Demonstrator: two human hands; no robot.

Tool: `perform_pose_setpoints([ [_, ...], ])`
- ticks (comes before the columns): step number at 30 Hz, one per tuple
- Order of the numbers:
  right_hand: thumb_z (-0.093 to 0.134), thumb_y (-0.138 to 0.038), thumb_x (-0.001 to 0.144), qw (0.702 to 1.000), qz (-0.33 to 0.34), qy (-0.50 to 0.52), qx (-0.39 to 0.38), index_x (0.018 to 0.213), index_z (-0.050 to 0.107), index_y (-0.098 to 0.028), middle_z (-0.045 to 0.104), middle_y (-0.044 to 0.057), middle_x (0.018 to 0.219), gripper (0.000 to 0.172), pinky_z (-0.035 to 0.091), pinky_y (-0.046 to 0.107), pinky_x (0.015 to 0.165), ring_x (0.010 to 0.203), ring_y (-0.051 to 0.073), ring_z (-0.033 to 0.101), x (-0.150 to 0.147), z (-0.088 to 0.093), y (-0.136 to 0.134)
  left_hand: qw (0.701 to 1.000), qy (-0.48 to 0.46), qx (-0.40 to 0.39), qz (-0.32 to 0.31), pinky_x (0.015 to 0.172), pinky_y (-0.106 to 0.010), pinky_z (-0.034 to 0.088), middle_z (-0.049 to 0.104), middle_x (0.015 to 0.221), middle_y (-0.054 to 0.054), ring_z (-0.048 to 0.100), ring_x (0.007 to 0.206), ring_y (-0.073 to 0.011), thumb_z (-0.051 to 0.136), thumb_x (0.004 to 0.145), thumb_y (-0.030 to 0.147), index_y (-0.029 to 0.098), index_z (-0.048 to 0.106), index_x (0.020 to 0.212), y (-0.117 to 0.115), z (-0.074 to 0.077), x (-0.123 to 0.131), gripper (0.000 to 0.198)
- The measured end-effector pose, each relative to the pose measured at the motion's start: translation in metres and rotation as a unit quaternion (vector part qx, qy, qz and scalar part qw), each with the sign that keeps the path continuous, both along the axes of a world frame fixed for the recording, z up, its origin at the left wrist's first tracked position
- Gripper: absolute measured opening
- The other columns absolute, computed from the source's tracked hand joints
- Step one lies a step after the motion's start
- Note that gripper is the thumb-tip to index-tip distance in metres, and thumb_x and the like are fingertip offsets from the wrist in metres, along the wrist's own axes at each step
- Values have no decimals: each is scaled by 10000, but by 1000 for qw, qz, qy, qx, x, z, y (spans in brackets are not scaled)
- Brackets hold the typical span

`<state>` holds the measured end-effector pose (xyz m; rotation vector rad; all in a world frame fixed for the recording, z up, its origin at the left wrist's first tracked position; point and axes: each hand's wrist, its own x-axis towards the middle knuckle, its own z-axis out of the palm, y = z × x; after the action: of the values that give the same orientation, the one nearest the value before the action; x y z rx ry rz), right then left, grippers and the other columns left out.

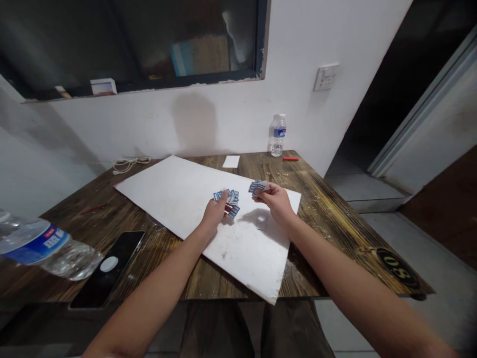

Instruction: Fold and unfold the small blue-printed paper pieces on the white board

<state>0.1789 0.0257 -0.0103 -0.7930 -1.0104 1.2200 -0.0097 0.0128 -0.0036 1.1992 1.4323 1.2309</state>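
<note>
My left hand (216, 211) is closed around a loose bunch of small blue-and-white printed cards (231, 197), with the thumb on top and one piece sticking out below the fingers. Apart from it on the right, my right hand (278, 199) pinches a smaller stack of similar blue-and-white cards (257, 187) between thumb and fingers. Both hands are raised over a white board (179, 194) that lies at an angle on the wooden table. The print on the cards is too small to read.
A large water bottle (40, 243) lies at the left near a black phone (112, 268) with a white disc. Toward the wall are a white cable (130, 164), a white paper (231, 161), a small bottle (278, 136) and a red stick (290, 159). A round "08" plate (397, 267) marks the right corner.
</note>
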Motion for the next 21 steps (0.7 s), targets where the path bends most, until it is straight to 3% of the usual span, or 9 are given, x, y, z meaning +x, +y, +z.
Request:
perform_pose_setpoints([
  [6,830,-452,593,1000,7,-6,-18,764,657,-160,640,-6,576,380,487,232,457,456,106,565,0,2,-2,1000,-21,-4,9,412,-210,386,673,658,-103,550,492,-123,506,773,720,118,671,735,0,0,-1,625],
  [12,796,-537,610,999,17,-16,-48,661,628,-163,597,-4,501,413,408,222,384,389,96,496,-1,1,-2,998,-54,3,23,374,-180,272,470,466,38,396,375,-63,613,791,539,164,542,687,3,-3,-3,396],
  [17,776,-533,632,999,23,-19,-41,635,626,-156,607,1,554,406,368,209,377,401,76,477,-1,0,-1,997,-41,65,19,454,-190,387,591,567,-2,511,473,-87,664,757,401,148,599,774,5,-6,-5,262],
  [21,813,-452,580,999,30,-4,-29,734,646,-179,638,-18,660,355,440,222,424,463,92,545,-1,-1,-1,996,-51,73,4,510,-210,448,682,745,-43,626,608,-131,708,688,324,149,629,833,3,-1,-4,240],
])
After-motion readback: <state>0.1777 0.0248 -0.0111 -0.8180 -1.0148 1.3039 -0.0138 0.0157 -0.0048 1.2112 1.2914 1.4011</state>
